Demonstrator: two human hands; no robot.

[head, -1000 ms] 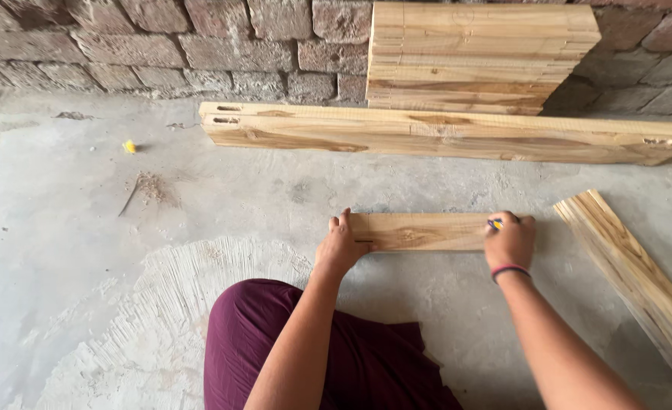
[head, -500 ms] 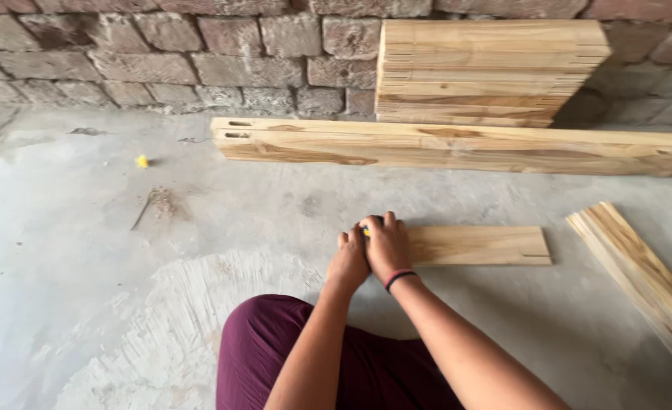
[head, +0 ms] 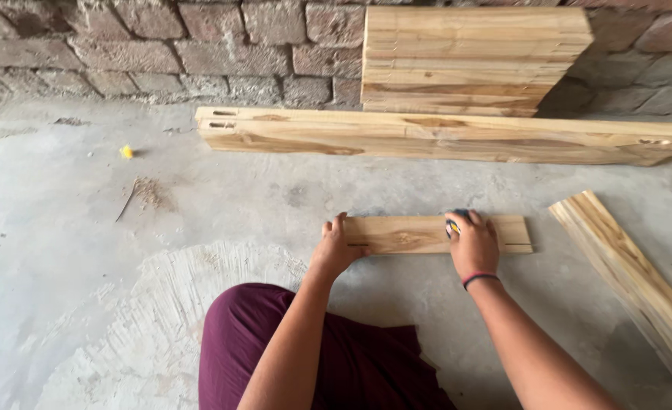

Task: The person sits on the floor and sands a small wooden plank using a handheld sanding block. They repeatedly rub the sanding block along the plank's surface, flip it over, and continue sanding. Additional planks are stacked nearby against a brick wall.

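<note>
A short pale wooden plank (head: 404, 234) lies flat on the concrete floor in front of me. My left hand (head: 337, 247) presses on its left end, fingers over the edge. My right hand (head: 472, 243) rests on the plank toward its right end, closed over a small dark pad with a yellow spot (head: 453, 223). A red-and-dark band circles my right wrist. My knee in maroon cloth (head: 275, 342) is below the plank.
A long wooden beam (head: 442, 137) lies across the floor by the brick wall (head: 161, 45). Stacked planks (head: 472, 61) lean against that wall. Another plank (head: 632, 273) lies at an angle on the right. A small yellow bit (head: 126, 151) and wood debris (head: 146, 193) sit on the left.
My right hand slid from the plank's right end to the left end beside my left hand, then back toward the right. My left hand stays on the left end.
</note>
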